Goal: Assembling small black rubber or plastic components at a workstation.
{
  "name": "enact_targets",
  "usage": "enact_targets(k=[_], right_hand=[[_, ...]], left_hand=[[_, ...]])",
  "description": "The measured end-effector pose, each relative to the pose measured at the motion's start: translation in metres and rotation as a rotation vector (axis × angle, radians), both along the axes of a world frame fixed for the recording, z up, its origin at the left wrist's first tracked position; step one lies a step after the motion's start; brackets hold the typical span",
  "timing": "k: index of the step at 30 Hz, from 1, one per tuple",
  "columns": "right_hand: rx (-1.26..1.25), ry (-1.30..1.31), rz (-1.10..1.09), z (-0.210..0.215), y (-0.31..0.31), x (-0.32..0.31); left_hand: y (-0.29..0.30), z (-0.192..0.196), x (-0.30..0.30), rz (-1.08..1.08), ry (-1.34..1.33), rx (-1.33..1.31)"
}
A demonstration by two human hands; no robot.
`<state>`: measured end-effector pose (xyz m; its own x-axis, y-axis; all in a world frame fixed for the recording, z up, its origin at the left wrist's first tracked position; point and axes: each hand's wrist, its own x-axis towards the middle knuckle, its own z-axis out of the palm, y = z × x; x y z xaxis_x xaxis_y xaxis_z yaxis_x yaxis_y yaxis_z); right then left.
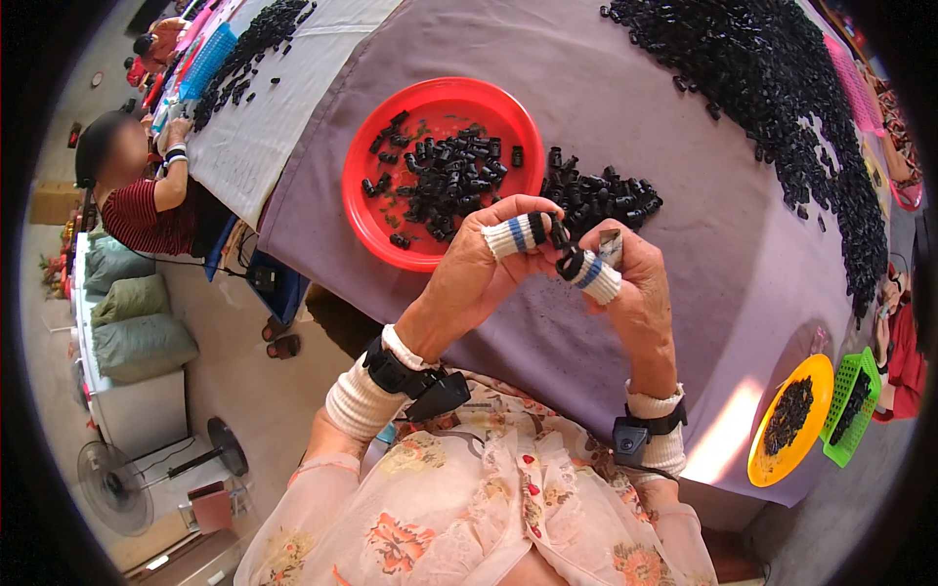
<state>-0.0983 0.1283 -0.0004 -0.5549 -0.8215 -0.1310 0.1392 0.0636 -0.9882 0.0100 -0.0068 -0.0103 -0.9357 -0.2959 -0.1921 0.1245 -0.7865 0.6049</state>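
Note:
Close together over the cloth, both my hands are closed around a small black plastic part [560,234]. My left hand [474,264] pinches it between thumb and fingers, with a knitted finger sleeve on one finger. My right hand [640,278] meets it from the other side, its sleeved finger against the lower end. A small greyish flat piece [611,246] shows at the right hand's fingers; its kind is unclear. Just beyond the hands lies a heap of similar black parts [601,198]. To its left sits a round red tray [366,230] holding more of them.
A large spread of black parts [762,68] covers the far right of the purple cloth [674,146]. At right stand a yellow tray [757,459] and a green basket [848,430]. Another person [147,195] works at the left; a fan [115,488] stands lower left.

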Motion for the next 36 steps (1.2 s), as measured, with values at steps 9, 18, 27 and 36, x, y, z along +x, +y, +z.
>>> enact_targets(k=[9,18,27,36], right_hand=[[0.076,0.11,0.1,0.008,-0.004,-0.008],[0.102,0.186,0.14,0.002,-0.005,-0.011],[0.06,0.318,0.216,0.001,-0.008,-0.018],[0.034,0.265,0.25,-0.003,-0.009,-0.016]], left_hand=[[0.005,-0.006,0.0,-0.023,-0.037,0.025],[0.01,0.004,0.0,-0.044,-0.041,0.105],[0.009,0.005,-0.001,-0.055,-0.077,0.056],[0.008,0.006,-0.001,-0.035,-0.07,0.007]])
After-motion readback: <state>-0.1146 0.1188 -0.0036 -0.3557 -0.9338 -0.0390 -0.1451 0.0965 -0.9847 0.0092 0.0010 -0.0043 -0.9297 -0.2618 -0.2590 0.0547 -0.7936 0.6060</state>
